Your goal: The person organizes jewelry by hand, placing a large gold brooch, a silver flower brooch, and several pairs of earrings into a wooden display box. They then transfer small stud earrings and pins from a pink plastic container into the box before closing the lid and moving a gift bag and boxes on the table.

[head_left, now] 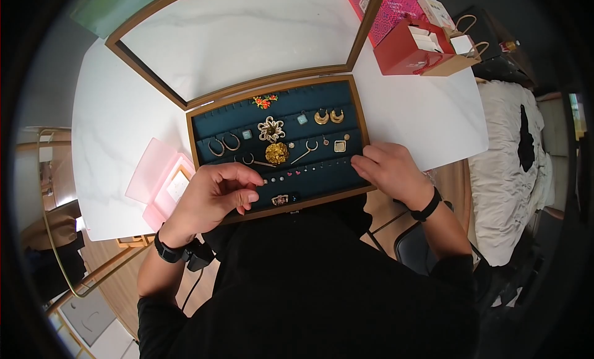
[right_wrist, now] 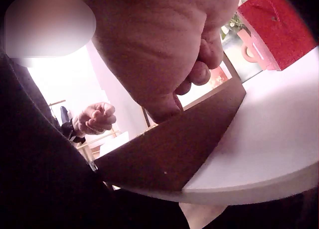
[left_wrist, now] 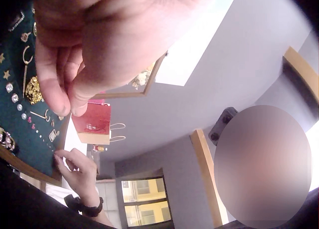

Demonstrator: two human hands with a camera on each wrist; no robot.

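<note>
A wooden jewelry box [head_left: 281,209] with a teal padded lining and a raised glass lid [head_left: 238,85] holds rows of earrings and brooches. My left hand [head_left: 213,195] hovers over its front left part, thumb and forefinger tips slightly apart and nothing visible between them. Pearl studs [head_left: 277,179] lie just beside those fingertips. My right hand [head_left: 391,171] is at the right edge, fingertips bent inward at the end of the row of small studs; I cannot tell whether they pinch one. Nearby sit a square earring [head_left: 340,146], a gold flower brooch [head_left: 276,153] and a ring [head_left: 280,199].
Left of the box, an open pink case [head_left: 162,173] lies on the white marbled table [head_left: 427,121]. At the back right stand a red paper bag [head_left: 405,50] and a pink patterned box [head_left: 387,16]. A bed [head_left: 507,173] is beyond the table's right edge.
</note>
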